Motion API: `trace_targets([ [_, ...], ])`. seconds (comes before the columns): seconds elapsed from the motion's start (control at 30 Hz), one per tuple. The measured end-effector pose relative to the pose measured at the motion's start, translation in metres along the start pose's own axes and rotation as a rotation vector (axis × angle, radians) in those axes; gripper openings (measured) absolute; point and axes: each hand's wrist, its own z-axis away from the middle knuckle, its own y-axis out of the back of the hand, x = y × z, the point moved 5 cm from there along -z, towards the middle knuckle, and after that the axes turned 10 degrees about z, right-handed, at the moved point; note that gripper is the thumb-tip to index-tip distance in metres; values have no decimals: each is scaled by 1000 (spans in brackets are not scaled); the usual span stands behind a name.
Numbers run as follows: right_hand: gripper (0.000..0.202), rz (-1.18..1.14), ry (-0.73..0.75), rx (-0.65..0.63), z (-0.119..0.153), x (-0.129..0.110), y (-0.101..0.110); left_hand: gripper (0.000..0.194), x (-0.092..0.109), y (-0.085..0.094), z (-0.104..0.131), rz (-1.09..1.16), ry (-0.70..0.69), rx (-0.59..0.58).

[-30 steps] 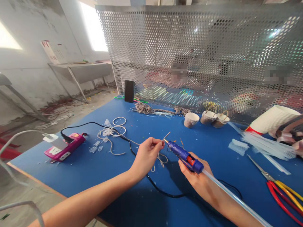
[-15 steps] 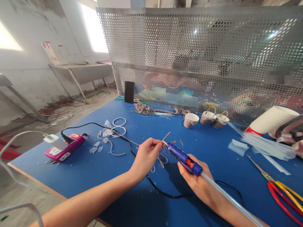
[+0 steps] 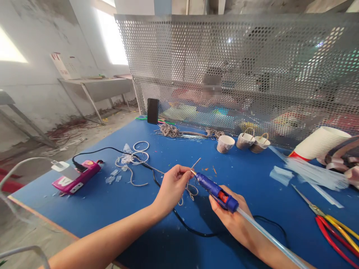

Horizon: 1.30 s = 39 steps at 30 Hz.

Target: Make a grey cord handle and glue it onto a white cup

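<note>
My left hand (image 3: 175, 183) is closed in a pinch around a thin grey-beige cord (image 3: 196, 162), whose short end sticks up past the fingertips. More of the cord hangs in loops below the fingers. A blue hot glue gun (image 3: 210, 185) lies in the grip of my right hand (image 3: 231, 209), its metal nozzle right at my left fingertips. From the back of the gun a long clear glue stick (image 3: 269, 235) runs over my right forearm. Whether the nozzle touches the cord I cannot make out.
Left stands a magenta power strip (image 3: 75, 179) with a black cable. Two white rings (image 3: 141, 146) and cord bundles (image 3: 169, 130) lie behind my hands. Three small cups (image 3: 226, 145) stand near the perforated metal screen (image 3: 179, 67). Scissors (image 3: 316, 211), glue sticks (image 3: 316, 173) and stacked paper cups (image 3: 322, 142) are right.
The glue gun's nozzle has shifted very slightly left and down along my left fingertips. Both hands keep their grips; the view has tilted a little.
</note>
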Motion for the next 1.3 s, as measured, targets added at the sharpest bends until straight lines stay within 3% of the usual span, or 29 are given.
trace_targets([
  [0.17, 23, 5, -198, 44, -3, 22, 12, 18, -1, 4, -2, 157, 84, 51],
  [0.27, 31, 39, -313, -26, -16, 49, 13, 19, 2, 5, -2, 212, 118, 80],
  [0.37, 33, 109, -306, -92, -34, 74, 7, 22, 5, 5, -2, 265, 146, 77],
  [0.5, 30, 158, -307, -85, -50, 94, -1, 22, 5, 4, -1, 313, 191, 41],
  [0.7, 35, 162, -289, -133, -40, 95, 5, 20, 5, 5, 2, 347, 236, 15],
  [0.83, 32, 357, -308, -37, -10, 87, 33, 21, 7, 5, 6, 377, 274, 10],
  [0.93, 28, 457, -292, 9, 13, 65, 49, 21, 9, 0, 11, 409, 309, -31],
  [1.03, 15, 139, -239, -112, 14, 34, 37, 23, 11, -11, 19, 438, 346, -98],
  [1.13, 34, -360, -269, -206, -5, 11, 6, 23, 12, -19, 26, 424, 358, -163],
  [1.23, 29, -903, -335, -326, -21, -4, -27, 21, 11, -19, 31, 402, 344, -176],
  [1.3, 25, -1089, -388, -424, -23, -10, -41, 20, 10, -16, 30, 392, 322, -168],
])
